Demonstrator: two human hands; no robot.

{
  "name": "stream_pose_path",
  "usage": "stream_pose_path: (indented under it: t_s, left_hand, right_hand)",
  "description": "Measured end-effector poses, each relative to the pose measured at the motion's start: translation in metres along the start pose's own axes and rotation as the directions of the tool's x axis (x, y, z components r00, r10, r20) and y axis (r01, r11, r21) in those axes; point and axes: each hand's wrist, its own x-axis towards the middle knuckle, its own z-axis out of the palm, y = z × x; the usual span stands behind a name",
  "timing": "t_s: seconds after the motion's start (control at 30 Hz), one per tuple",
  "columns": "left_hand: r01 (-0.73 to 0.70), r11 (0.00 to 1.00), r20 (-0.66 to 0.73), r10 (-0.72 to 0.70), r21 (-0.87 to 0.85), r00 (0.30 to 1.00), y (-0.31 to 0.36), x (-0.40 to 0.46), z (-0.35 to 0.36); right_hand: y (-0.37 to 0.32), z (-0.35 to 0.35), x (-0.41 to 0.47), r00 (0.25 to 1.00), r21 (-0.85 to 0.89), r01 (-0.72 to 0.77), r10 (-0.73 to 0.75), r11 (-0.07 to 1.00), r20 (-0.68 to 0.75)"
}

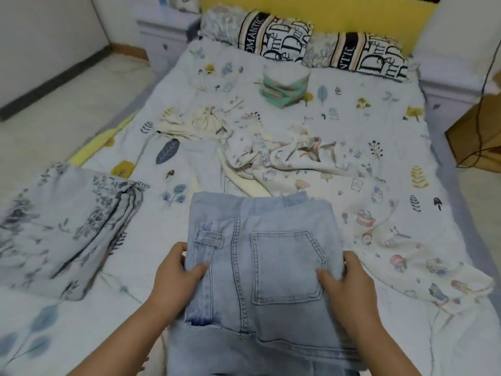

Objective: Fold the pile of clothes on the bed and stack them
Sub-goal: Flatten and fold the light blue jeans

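Both forearms reach forward, the left hand (179, 270) and right hand (348, 280) each pinching a side edge of the folded light-blue denim jeans (260, 267), thumbs on top. The jeans sit at the near edge of the leaf-printed bed sheet (352, 104), long axis running away toward the pillows, back pocket up, just in front of the crumpled cream cartoon-print garment (292, 156).

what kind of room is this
Most likely a home bedroom: a bed with a leaf-print sheet, two lettered pillows against a yellow headboard, and loose clothes beyond the jeans being folded.
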Motion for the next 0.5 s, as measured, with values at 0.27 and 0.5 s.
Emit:
stream_pose_path:
  t_s: [0.27, 0.5]
  left_hand:
    - [0.024, 0.990, -0.181, -0.048, -0.136, 0.982, -0.004, 0.010, -0.124]
    - [0.076, 0.978, -0.293, -0.132, -0.194, 0.947, -0.035, 0.031, -0.238]
  right_hand:
    - [-0.123, 0.060, 0.006, 0.976, -0.024, 0.191, -0.188, 0.981, 0.109]
    - [-0.229, 0.151, 0.006, 0.924, -0.024, 0.306, -0.291, 0.952, 0.249]
